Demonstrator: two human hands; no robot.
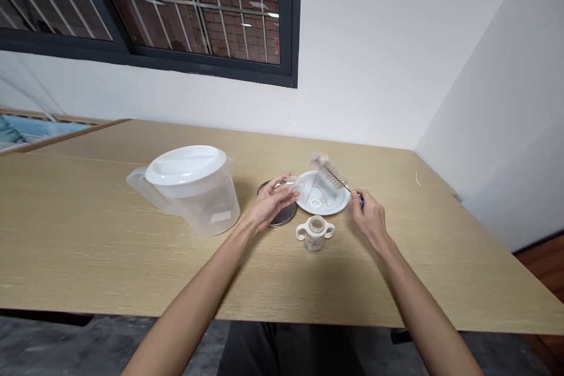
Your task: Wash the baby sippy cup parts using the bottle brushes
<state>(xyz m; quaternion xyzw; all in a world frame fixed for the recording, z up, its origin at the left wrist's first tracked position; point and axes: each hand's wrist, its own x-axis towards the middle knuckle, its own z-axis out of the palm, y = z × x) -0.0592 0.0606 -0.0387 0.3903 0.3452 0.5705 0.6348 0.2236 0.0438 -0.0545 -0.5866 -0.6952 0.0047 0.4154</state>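
Note:
My right hand (370, 214) grips the handle of a bottle brush (332, 173), its bristles pointing up and left above a white bowl (337, 210). In my left hand (269, 204) is a clear dome-shaped cap (298, 183), held between thumb and fingers at the bowl's left edge. A white ring (315, 203) and some small clear parts lie in the bowl. Nearer to me stands an open baby bottle (314, 241) with two white handles. Under my left hand sits a round dark metal dish (284, 215), partly hidden by the hand.
A translucent pitcher (207, 205) with a white lid stands left of my left hand, its handle toward the left. The wooden table (132, 258) reaches back to a white wall with a barred window. A thin pale strip (418, 178) lies at the far right.

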